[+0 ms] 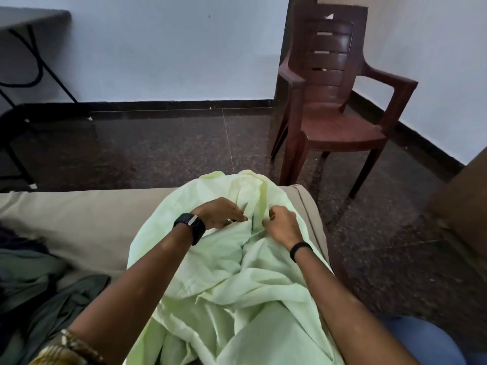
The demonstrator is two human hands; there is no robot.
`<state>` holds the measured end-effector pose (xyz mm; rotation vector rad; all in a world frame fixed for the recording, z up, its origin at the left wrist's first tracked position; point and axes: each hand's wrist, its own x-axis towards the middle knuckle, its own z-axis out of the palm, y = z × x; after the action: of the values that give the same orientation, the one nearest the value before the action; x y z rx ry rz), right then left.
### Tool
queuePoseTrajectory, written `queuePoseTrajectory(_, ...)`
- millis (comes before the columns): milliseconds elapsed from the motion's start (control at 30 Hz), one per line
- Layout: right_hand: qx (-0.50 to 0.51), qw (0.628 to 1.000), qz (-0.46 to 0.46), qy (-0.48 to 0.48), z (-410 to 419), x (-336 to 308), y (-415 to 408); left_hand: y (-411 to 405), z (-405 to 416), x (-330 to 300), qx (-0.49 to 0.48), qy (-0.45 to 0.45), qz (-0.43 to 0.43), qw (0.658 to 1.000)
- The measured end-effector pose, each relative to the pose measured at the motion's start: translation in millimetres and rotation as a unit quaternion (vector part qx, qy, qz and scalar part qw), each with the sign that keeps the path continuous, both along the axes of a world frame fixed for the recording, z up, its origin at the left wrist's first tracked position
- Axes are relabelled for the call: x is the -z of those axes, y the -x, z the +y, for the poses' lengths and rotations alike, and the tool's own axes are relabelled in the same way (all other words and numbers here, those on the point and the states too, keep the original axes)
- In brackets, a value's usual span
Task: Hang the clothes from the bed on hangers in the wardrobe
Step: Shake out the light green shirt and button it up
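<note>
While both arms reach forward over the bed (79, 219), the pale green shirt (224, 280) lies rumpled across the mattress near its right-hand corner. No brand, label or writing can be read on it, nor on anything else in view. The garment's long axis runs from the person's lap away toward the far edge of the bed, where a bunched end rises and just tips over the edge above the dark floor (158, 148). Which end is collar and which is hem cannot be told through the folds.

The left hand (218, 213) has its fingers curled down, pinching a fold of the cloth; a black watch (191, 226) sits on that wrist. The right hand (283, 226) is curled too, its grip closed on the fabric just beside the left, with a thin black band (300, 250) on the wrist. The two hands sit close together but apart, a raised ridge of cloth between them. Most of the shirt lies nearer than the hands, spreading under both forearms; only the bunched far end lies beyond them.

At the left edge a heap of dark grey-green clothes (39, 285) rests on the bed. A brown plastic chair (337, 101) stands on the floor beyond the corner, and a folding worktop (29, 19) stands far left.
</note>
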<state>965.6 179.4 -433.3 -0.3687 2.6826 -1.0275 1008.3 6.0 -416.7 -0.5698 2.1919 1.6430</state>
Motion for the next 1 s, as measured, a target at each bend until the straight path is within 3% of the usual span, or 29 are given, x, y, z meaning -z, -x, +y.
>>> queuePoseTrajectory(67,0.038,0.992,-0.032,0.117,-3,-12,2,0,3,-7,0.007,-0.040,0.009,0.999)
queuePoseTrajectory(167,0.060,0.947,-0.162,0.272,-6,-28,1,2,7,-15,-0.027,-0.121,0.056,0.991)
queuePoseTrajectory(233,0.029,0.939,-0.212,0.271,-4,-36,-3,0,10,-18,-0.047,-0.139,0.073,0.986)
queuePoseTrajectory(300,0.028,0.932,-0.227,0.280,-2,-40,-6,-4,14,-20,-0.050,-0.095,0.085,0.991)
queuePoseTrajectory(433,0.049,0.881,-0.289,0.370,1,-45,-17,-16,22,-18,-0.048,-0.027,0.133,0.990)
queuePoseTrajectory(533,0.017,0.869,-0.296,0.396,4,-44,-30,-28,29,-18,-0.077,-0.081,0.170,0.979)
queuePoseTrajectory(600,0.000,0.870,-0.281,0.405,8,-42,-40,-37,33,-15,-0.098,-0.154,0.169,0.969)
queuePoseTrajectory(667,-0.013,0.901,-0.221,0.374,15,-38,-49,-48,36,-12,-0.106,-0.196,0.158,0.962)
queuePoseTrajectory(767,-0.029,0.978,-0.011,0.209,26,-31,-58,-64,43,-6,-0.116,-0.206,0.154,0.959)
queuePoseTrajectory(867,-0.006,0.983,0.156,0.098,35,-27,-65,-73,49,-2,-0.155,-0.169,0.178,0.957)
queuePoseTrajectory(933,0.007,0.978,0.183,0.105,40,-31,-68,-79,51,-2,-0.188,-0.189,0.190,0.945)
queuePoseTrajectory(1000,0.033,0.976,0.144,0.158,41,-39,-66,-83,48,-6,-0.208,-0.218,0.204,0.931)
